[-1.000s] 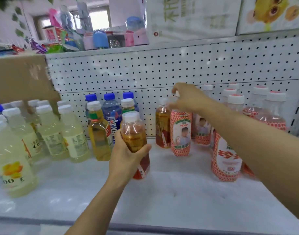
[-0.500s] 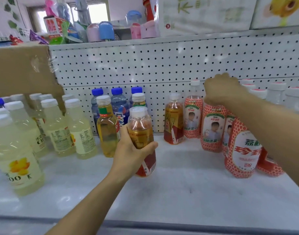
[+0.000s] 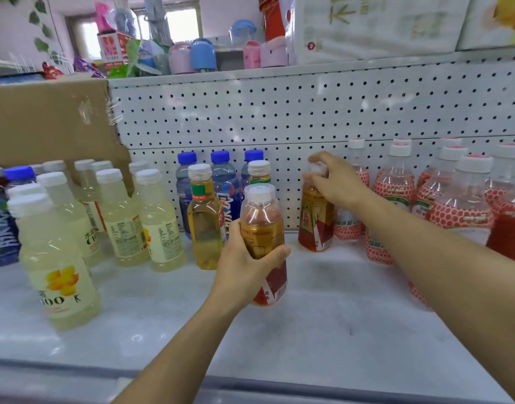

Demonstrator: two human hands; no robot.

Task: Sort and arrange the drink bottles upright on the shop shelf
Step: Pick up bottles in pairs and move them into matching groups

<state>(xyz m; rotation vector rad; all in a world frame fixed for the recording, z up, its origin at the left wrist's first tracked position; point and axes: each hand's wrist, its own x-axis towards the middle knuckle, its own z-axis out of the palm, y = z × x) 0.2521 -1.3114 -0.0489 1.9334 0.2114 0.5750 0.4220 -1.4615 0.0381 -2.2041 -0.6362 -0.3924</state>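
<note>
My left hand (image 3: 244,263) grips an amber tea bottle (image 3: 263,225) with a red label, upright near the middle of the white shelf (image 3: 323,325). A second amber tea bottle (image 3: 314,225) stands against the pegboard, and my right hand (image 3: 335,182) has its fingers round its white cap and neck. Red-and-white patterned bottles (image 3: 393,193) crowd the right side. Pale yellow bottles (image 3: 160,223) stand at the left. Blue-capped water bottles (image 3: 221,176) and a yellow juice bottle (image 3: 205,225) stand at centre back.
A cardboard box (image 3: 46,121) overhangs the left bottles. The white pegboard (image 3: 279,112) closes the back. An upper shelf holds flasks (image 3: 203,55) and cartons (image 3: 367,24). The shelf's front edge (image 3: 250,383) runs along the bottom.
My right hand let go of the patterned bottle at the right and moved left onto the cap of the amber tea bottle at the back. My left hand kept hold of its bottle.
</note>
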